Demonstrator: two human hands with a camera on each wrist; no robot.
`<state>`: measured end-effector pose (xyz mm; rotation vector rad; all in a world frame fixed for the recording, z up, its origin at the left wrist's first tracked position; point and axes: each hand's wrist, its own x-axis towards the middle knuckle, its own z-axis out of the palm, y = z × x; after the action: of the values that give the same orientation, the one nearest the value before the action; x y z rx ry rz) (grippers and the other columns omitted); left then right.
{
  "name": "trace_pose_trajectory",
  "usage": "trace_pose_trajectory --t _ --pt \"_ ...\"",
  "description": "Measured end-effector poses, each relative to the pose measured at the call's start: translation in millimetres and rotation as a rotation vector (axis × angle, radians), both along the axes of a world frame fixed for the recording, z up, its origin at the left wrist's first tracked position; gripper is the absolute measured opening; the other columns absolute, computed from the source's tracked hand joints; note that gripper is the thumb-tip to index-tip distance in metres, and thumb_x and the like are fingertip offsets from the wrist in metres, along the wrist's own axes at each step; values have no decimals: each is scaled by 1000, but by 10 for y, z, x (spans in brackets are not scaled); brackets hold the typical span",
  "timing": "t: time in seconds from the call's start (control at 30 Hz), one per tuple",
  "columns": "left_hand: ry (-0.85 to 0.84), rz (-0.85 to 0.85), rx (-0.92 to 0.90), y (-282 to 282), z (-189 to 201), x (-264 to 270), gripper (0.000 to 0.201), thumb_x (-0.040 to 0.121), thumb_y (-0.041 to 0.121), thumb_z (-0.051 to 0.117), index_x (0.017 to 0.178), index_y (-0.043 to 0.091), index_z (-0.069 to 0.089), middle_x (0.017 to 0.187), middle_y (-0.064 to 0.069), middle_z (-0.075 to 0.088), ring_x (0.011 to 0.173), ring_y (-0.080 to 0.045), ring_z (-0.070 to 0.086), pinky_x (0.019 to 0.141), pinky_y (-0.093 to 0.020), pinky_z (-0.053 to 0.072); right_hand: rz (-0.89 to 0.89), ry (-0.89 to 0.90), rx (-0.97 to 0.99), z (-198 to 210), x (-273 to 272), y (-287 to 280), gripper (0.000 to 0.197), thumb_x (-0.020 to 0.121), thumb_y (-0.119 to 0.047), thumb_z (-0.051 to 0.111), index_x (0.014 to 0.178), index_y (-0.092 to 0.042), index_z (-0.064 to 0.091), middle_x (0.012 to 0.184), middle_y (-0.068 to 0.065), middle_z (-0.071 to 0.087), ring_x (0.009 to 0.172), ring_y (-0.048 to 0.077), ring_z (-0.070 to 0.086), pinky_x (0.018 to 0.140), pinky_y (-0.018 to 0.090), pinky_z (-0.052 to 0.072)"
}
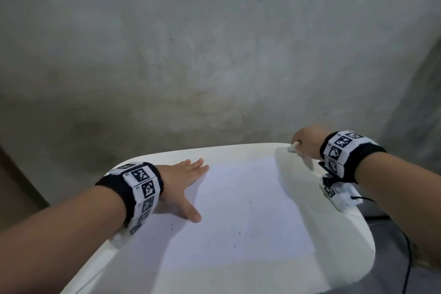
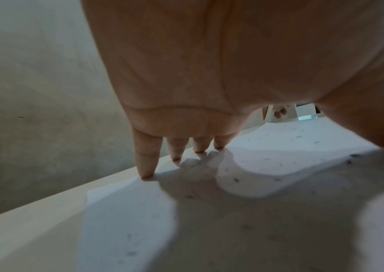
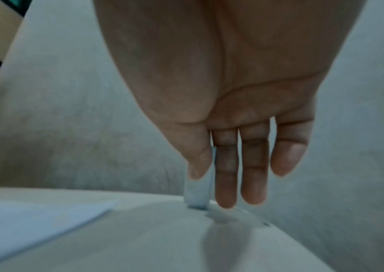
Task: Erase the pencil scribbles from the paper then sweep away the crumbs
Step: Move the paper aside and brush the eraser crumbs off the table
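Observation:
A white sheet of paper [image 1: 243,212] lies on the white table [image 1: 343,234], dotted with small dark eraser crumbs [image 1: 234,245]. My left hand [image 1: 188,184] lies flat with fingers spread on the paper's left edge; its fingertips [image 2: 147,174] press down near the far corner. My right hand [image 1: 303,141] is at the table's far right corner, off the paper, pinching a white eraser [image 1: 293,148] between thumb and fingers. In the right wrist view the eraser [image 3: 198,195] stands on end and touches the tabletop, beside the paper's corner [image 3: 47,217].
A bare grey concrete wall [image 1: 214,43] rises behind the table. A black cable [image 1: 409,260] hangs past the table's right edge. Crumbs [image 2: 235,180] are scattered over the sheet in the left wrist view.

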<state>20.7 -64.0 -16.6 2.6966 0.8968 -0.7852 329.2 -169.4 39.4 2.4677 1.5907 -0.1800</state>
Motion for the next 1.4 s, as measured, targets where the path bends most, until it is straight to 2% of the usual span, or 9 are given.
trace_pose_trajectory --t 0.07,0.13,0.23,0.37,0.57,0.83,1.07,1.27,1.4 --pt "-11 -12 0 2 9 -3 127 63 82 60 150 33 -19 156 15 -27 145 -7 -19 121 -39 2 13 -2 -35 -45 -7 -14 19 87 -23 55 92 -13 69 90 7 66 87 27 61 73 27 43" --pt "-57 -12 -10 13 49 -26 121 67 82 57 152 33 -14 158 15 -21 147 -6 -12 120 -33 2 53 -43 -106 -73 -28 -19 16 82 -27 63 73 -14 59 77 6 59 77 28 55 66 27 42" --pt "-160 37 17 113 120 -111 113 68 83 55 154 28 7 161 11 7 147 -11 13 118 -28 14 51 -77 -221 -70 -93 -19 30 79 -36 70 68 -19 47 82 1 58 79 25 54 66 28 44" --pt "-175 189 109 299 204 -242 97 61 79 64 139 29 36 129 9 41 117 -14 45 96 -30 40 116 -108 -107 -27 -254 42 39 88 -36 61 122 -17 57 130 6 51 113 26 57 88 28 44" --pt "-194 288 67 431 152 -300 69 62 57 83 115 29 48 105 10 51 92 -10 52 71 -22 39 144 67 -143 -137 -531 241 64 67 -47 78 122 -23 55 114 -5 61 99 20 61 88 32 50" --pt "-137 256 49 408 159 -259 49 69 51 80 93 19 52 89 9 54 80 -13 50 61 -23 38 114 78 -104 -208 -550 237 48 60 -45 77 100 -34 53 107 -11 61 94 17 62 84 31 52" --pt "-504 418 13 458 187 -513 22 81 23 75 75 21 54 76 3 59 65 -13 53 57 -25 40 28 421 257 -139 -492 124 27 77 -10 75 99 -11 59 78 0 55 56 11 46 28 12 32" --pt "-1051 648 -229 375 316 -787 23 81 -1 72 72 8 53 62 -7 54 58 -19 50 52 -26 43 -154 1137 484 -217 -414 -117 25 79 -8 75 102 -7 66 83 4 73 73 20 67 66 26 51" --pt "-1202 673 -286 290 387 -848 27 81 -7 69 70 8 49 49 3 54 43 -8 48 42 -17 39 -166 1189 362 -286 -449 -277 28 83 1 68 111 -4 67 108 13 71 96 29 66 96 42 49"
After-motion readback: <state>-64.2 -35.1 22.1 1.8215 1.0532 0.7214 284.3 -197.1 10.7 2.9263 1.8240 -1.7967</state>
